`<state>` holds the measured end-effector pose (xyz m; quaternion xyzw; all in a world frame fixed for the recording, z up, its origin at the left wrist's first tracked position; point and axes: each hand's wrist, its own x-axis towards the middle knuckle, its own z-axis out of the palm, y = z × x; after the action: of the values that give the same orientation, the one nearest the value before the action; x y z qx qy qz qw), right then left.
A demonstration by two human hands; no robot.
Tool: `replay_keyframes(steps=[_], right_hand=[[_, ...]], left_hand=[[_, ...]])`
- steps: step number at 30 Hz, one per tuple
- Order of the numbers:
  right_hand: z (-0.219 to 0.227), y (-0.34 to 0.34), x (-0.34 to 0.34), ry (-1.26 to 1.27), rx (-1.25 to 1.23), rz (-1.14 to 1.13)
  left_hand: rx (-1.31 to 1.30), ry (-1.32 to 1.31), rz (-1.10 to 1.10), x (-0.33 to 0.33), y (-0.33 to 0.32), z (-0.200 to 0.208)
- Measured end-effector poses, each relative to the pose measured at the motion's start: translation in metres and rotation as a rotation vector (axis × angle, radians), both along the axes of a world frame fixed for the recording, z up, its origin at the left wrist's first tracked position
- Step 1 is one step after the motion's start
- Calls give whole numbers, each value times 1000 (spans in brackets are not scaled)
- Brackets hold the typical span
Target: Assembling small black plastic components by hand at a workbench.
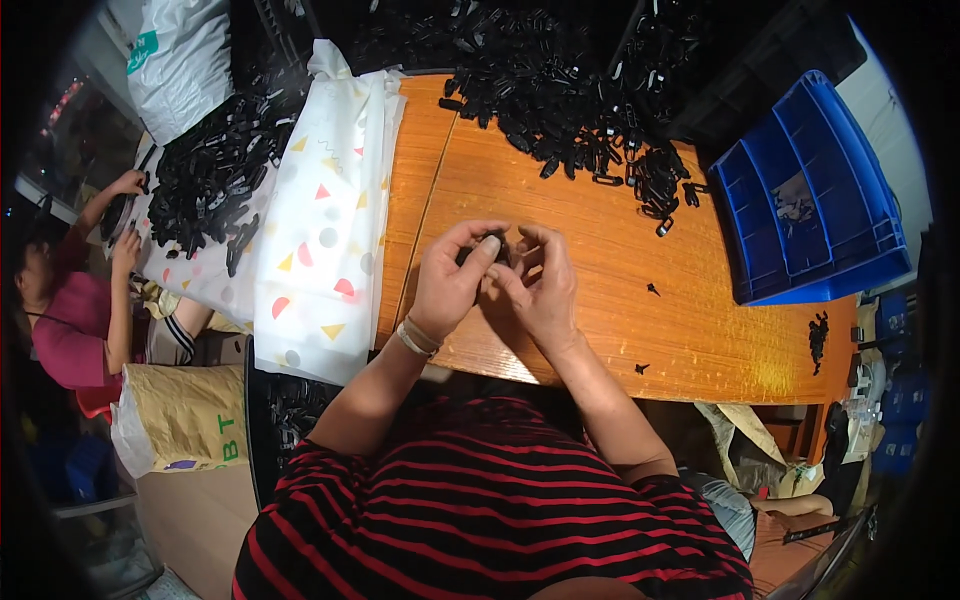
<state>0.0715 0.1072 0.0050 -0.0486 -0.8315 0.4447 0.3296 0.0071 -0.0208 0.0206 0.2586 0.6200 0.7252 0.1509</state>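
Note:
Over the middle of the wooden table, both my hands come together around a small black plastic part. My left hand is closed on it, thumb pressed across its top. The fingers of my right hand curl against the same part from the other side; they cover much of it, so its exact shape is hidden. Beyond my hands lies a big heap of small black plastic pieces, spreading toward the right. Two tiny dark bits, one a loose black piece, lie to the right of my hands.
A blue compartment bin stands at the right edge. Near it sits a small cluster of black pieces. Left are a patterned white cloth and another black heap, where a co-worker in a pink top works. A brown sack stands below.

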Motion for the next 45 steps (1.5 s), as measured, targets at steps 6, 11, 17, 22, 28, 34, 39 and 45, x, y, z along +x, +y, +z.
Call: replay_keyframes(steps=[6,11,17,22,28,34,39,45], right_hand=[[-2,-18,12,-65,-93,261],[-9,-40,12,-20,-221,286],[9,-50,24,-300,-72,573],[-10,-6,8,-307,-60,452],[-11,71,-15,-332,60,146],[-21,162,-45,-348,534,-283],[-26,183,-73,-465,646,-331],[-53,179,-81,-323,650,-413]], left_hand=[[226,-395,-133,7,-10,1],[171,-421,-163,7,-31,3],[-362,-387,-50,34,-135,14],[-909,-234,-25,78,-275,-32],[-1303,190,-252,96,-299,-22],[-715,14,-337,-18,-130,37],[-682,803,6,-109,34,3],[-900,991,153,-172,157,-37]])
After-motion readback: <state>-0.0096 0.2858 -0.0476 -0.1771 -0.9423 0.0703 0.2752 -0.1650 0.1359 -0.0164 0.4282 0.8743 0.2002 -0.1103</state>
